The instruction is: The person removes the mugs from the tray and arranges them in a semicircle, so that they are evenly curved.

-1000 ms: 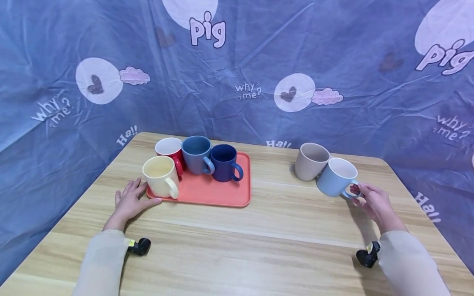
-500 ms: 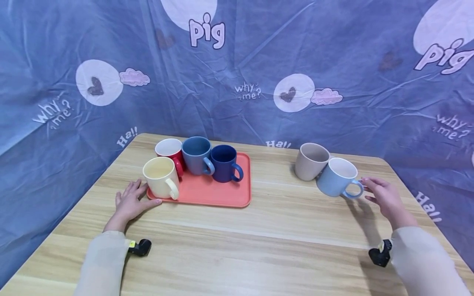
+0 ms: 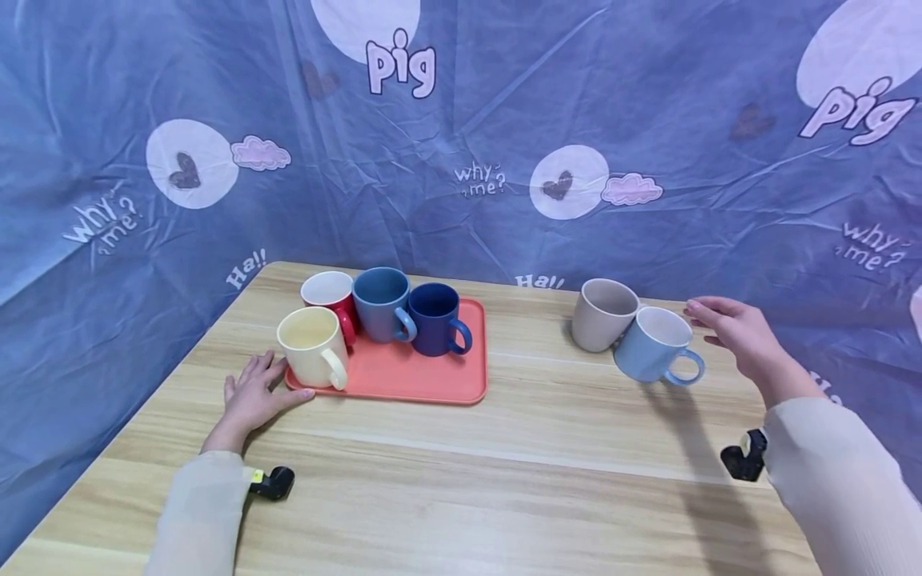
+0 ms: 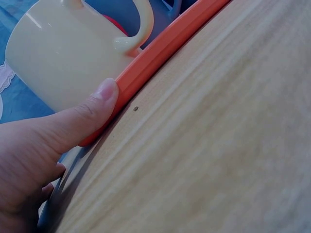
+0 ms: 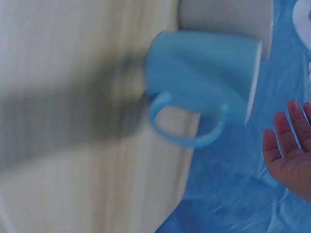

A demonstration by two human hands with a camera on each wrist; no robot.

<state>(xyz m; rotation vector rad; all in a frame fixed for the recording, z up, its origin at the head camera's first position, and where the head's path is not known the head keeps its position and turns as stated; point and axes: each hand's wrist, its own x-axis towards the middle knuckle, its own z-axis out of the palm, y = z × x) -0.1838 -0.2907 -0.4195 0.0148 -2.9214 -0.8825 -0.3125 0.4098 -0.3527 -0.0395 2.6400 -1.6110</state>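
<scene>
Unclenched right grip hovers near light blue mug, which perhaps touches grey cup; loose left grip touches tray.

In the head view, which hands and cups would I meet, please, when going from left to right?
Left hand, cream mug, grey-blue mug, navy mug, grey cup, light blue mug, right hand. Red mug omitted: it overlaps the cream one.

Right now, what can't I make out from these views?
Head: red mug's lower front, hidden by cream mug.
Head: any handle on the gray mug; light blue mug covers part.
Left wrist: part of the left hand, past the left edge.
Right wrist: part of the right hand, past the right edge.
</scene>
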